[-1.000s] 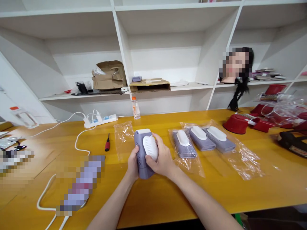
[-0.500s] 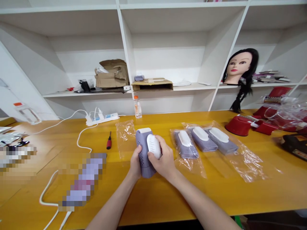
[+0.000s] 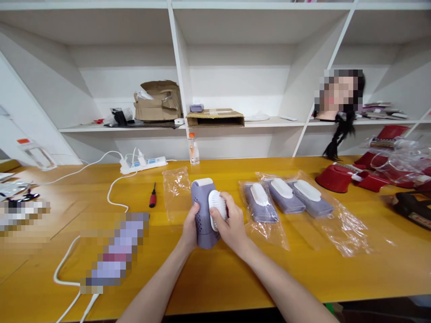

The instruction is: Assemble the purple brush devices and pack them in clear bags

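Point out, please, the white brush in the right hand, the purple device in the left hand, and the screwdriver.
white brush [image 3: 218,202]: head view, on its toothed face
purple device [image 3: 204,214]: head view, on its body
screwdriver [image 3: 153,198]: head view, on its red handle

Shows left grip [image 3: 191,228] and right grip [image 3: 233,223], both bare human hands. Runs into slim, bare forearms [image 3: 281,280], narrow at wrists [image 3: 248,246], wider toward elbow end. Shows thumb [image 3: 194,211] on left, thumb plus slender fingers [image 3: 233,207] on right. Nails too small to tell.
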A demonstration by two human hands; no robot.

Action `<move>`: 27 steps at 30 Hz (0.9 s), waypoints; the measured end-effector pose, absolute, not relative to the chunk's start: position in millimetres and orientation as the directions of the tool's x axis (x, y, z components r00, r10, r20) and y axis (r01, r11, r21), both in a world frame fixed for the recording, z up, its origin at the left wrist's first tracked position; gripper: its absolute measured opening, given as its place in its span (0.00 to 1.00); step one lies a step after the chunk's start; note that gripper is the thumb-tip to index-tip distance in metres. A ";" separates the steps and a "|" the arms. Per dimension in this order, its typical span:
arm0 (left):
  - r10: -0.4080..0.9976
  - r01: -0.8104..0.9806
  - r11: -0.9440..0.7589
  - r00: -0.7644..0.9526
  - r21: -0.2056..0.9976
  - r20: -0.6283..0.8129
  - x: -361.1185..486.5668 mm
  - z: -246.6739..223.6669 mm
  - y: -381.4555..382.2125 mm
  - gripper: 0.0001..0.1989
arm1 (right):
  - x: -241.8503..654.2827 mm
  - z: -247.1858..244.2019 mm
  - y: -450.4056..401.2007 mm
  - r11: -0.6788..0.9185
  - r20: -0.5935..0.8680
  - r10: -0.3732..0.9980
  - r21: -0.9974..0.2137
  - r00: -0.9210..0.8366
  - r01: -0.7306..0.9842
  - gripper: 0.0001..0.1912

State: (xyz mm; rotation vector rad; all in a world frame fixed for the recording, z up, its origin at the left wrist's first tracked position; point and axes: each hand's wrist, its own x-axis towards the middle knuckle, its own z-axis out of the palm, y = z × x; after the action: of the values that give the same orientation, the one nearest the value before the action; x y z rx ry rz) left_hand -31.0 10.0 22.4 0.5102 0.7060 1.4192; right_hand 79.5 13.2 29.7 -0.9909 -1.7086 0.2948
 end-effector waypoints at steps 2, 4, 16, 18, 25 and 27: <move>0.992 -0.702 0.109 0.027 0.704 -0.126 -30.9 21.3 9.9 0.17 | 81.3 28.4 13.3 0.637 0.694 0.716 -0.603 -0.078 0.481 0.19; 0.993 -0.703 0.092 0.014 0.705 -0.116 -31.5 20.8 10.2 0.17 | 83.5 26.7 13.8 0.669 0.716 0.688 -0.561 -0.120 0.488 0.19; 0.983 -0.703 0.144 0.020 0.696 -0.183 -28.1 25.0 8.8 0.20 | 75.1 28.5 7.3 0.613 0.680 0.729 -0.601 -0.075 0.513 0.17; 0.983 -0.706 0.140 0.014 0.695 -0.184 -27.1 25.4 8.2 0.20 | 74.3 29.5 6.8 0.591 0.667 0.743 -0.610 -0.061 0.527 0.17; 0.979 -0.691 0.160 0.017 0.705 -0.205 -27.5 29.1 8.5 0.21 | 83.0 29.3 13.3 0.677 0.719 0.664 -0.464 -0.203 0.572 0.16; 0.978 -0.700 0.162 0.019 0.696 -0.209 -26.9 29.9 9.1 0.21 | 82.8 30.1 13.5 0.644 0.689 0.703 -0.514 -0.174 0.566 0.16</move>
State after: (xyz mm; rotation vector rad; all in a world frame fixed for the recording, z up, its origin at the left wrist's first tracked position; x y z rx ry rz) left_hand -26.9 9.1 29.9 0.4611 0.7575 1.3757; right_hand 82.8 13.5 30.1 -1.0105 -1.8535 0.1700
